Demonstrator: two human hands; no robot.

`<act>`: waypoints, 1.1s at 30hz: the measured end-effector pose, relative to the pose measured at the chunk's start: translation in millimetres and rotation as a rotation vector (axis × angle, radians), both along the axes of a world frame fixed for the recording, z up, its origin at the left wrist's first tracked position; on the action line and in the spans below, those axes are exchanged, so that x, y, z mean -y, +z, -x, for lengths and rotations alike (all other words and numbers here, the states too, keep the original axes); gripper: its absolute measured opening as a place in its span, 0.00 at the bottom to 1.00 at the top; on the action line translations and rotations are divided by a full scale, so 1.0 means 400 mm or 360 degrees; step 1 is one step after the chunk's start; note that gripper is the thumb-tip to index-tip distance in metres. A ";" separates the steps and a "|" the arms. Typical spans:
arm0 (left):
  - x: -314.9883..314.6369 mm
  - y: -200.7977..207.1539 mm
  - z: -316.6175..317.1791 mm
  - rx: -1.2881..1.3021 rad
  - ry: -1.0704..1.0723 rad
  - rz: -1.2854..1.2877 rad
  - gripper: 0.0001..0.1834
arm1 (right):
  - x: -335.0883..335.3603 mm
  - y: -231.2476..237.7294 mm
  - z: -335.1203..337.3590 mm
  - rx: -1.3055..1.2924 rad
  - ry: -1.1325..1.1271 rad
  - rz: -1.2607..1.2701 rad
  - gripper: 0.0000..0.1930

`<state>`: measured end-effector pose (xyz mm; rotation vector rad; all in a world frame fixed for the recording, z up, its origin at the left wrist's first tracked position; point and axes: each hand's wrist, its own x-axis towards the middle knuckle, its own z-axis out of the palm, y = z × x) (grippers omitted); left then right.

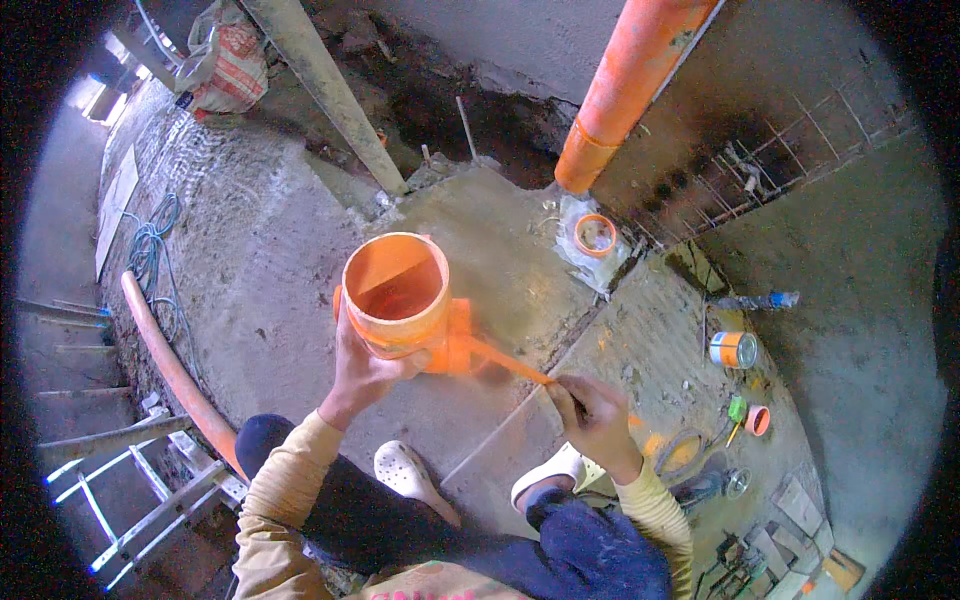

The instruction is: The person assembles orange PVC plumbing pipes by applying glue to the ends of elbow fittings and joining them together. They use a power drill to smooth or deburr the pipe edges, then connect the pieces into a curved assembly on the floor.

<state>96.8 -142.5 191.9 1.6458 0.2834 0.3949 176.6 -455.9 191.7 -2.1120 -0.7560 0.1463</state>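
An orange plastic pipe fitting (440, 335) is held up in front of me, its wide round mouth facing upward and a branch sticking out to the right. My left hand (365, 365) is closed around its lower left side. From the fitting's right side runs a thin orange strip (508, 362). My right hand (600, 418) pinches the strip's outer end between thumb and fingers. Whether the strip is still joined to the fitting I cannot tell. Beyond the hands, a short orange pipe opening (595, 235) sits in the floor.
A large orange pipe (620, 100) stands by the wall beyond, near a dug trench (480, 120) and a slanted post (330, 95). At right are a paint can (733, 350), a grinder-like tool (705, 485) and scattered tools. A ladder (135, 490) and long pipe (180, 375) lie left.
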 end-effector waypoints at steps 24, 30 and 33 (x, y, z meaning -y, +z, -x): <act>-0.036 0.043 -0.017 0.0045 0.0138 0.0507 0.47 | 0.054 -0.001 -0.001 -0.0141 -0.0004 0.0120 0.08; 0.001 0.050 -0.021 -0.0108 0.0128 0.0515 0.44 | -0.044 0.009 0.000 -0.0154 0.0047 -0.0121 0.10; 0.021 0.056 -0.018 -0.0079 0.0123 0.0533 0.42 | -0.041 0.001 -0.001 -0.0231 0.0113 -0.0035 0.09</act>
